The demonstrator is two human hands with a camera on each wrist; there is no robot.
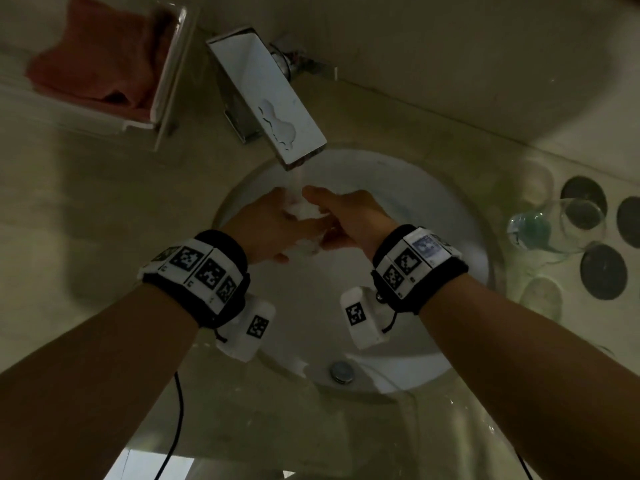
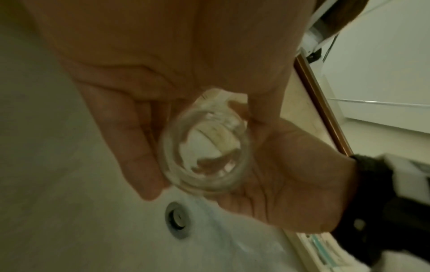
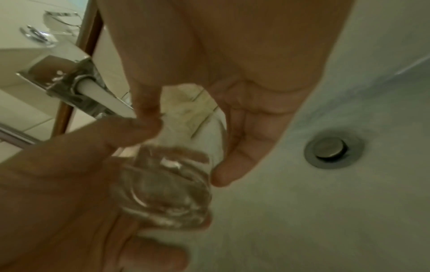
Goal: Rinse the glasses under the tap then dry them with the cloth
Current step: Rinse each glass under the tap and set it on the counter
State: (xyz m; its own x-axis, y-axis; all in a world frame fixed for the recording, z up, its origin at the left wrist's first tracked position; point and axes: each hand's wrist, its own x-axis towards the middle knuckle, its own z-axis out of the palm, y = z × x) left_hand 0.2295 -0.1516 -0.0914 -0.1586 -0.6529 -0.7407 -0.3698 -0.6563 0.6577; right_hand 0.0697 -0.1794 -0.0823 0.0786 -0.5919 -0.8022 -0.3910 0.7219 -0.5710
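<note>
A clear glass (image 1: pixel 304 216) sits under the running tap (image 1: pixel 273 95), above the round white sink (image 1: pixel 460 237). My left hand (image 1: pixel 266 230) grips it from the left and my right hand (image 1: pixel 349 216) from the right. In the left wrist view I look at the glass's thick round base (image 2: pixel 207 152), with my left fingers (image 2: pixel 130 147) on one side and my right hand (image 2: pixel 291 174) on the other. In the right wrist view my left hand (image 3: pixel 58 184) cradles the base of the glass (image 3: pixel 167 184), while my right fingers (image 3: pixel 244 128) curl round its upper part.
A red cloth (image 1: pixel 97 57) lies in a clear tray at the back left. On the counter to the right a second glass (image 1: pixel 554 230) lies on its side among dark round coasters (image 1: pixel 585 206). The drain plug (image 1: pixel 341 372) sits at the near side of the sink.
</note>
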